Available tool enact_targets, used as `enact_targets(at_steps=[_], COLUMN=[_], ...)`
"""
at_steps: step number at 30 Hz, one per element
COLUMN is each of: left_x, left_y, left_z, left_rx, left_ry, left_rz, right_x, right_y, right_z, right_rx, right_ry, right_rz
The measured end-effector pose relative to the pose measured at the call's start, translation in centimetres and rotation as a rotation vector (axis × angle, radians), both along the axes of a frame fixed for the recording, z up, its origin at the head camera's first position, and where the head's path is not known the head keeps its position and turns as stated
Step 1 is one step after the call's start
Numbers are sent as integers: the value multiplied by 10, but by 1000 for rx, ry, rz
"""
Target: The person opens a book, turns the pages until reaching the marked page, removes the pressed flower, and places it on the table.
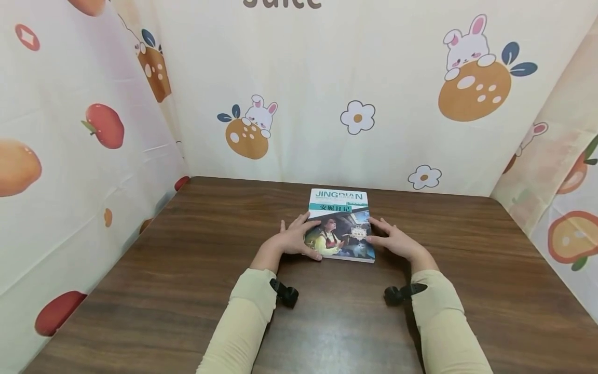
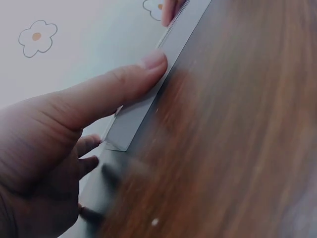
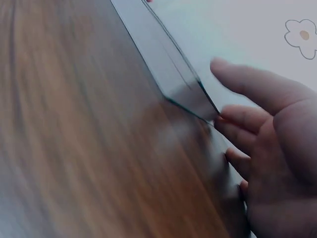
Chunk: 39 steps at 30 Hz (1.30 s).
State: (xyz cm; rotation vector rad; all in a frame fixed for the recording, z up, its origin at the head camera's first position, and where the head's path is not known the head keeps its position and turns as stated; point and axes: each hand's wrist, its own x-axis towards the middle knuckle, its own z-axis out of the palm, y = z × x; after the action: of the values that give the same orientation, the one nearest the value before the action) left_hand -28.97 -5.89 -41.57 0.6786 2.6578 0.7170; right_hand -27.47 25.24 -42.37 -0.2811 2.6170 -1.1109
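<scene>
A paperback book with an illustrated cover and a white and teal title band lies face up on the brown table. My left hand is at its left side, fingers spread at the edge and over the cover. In the left wrist view, the thumb rests straight along the book's near page edge. On the opposite side, the fingers of my right hand touch the book's right edge. The right wrist view shows that thumb raised apart from the near right corner, with fingertips right at it.
The wooden table spreads around the book on all sides. A pale curtain with cartoon fruit and rabbits hangs behind it, and similar cloth flanks both sides. Black wrist-worn cameras sit on both sleeves.
</scene>
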Motion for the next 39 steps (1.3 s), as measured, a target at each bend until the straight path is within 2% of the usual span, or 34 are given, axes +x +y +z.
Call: enact_targets(at_steps=[7, 15, 19, 30, 36, 39], left_x=[-4, -3, -3, -1, -1, -1], left_y=[3, 5, 7, 11, 9, 9], left_z=[-4, -3, -1, 0, 2, 4], left_rx=[22, 51, 55, 11, 48, 44], left_ry=[74, 72, 70, 67, 60, 71], left_rz=[10, 26, 39, 62, 86, 96], right_x=[-5, -7, -6, -6, -6, -8], right_y=[-5, -5, -6, -13, -10, -8], right_z=[-2, -3, -2, 0, 2, 2], right_rx=[19, 20, -18, -256, -276, -279], right_ry=[54, 67, 66, 106, 111, 106], right_rz=[-3, -20, -41, -68, -162, -182])
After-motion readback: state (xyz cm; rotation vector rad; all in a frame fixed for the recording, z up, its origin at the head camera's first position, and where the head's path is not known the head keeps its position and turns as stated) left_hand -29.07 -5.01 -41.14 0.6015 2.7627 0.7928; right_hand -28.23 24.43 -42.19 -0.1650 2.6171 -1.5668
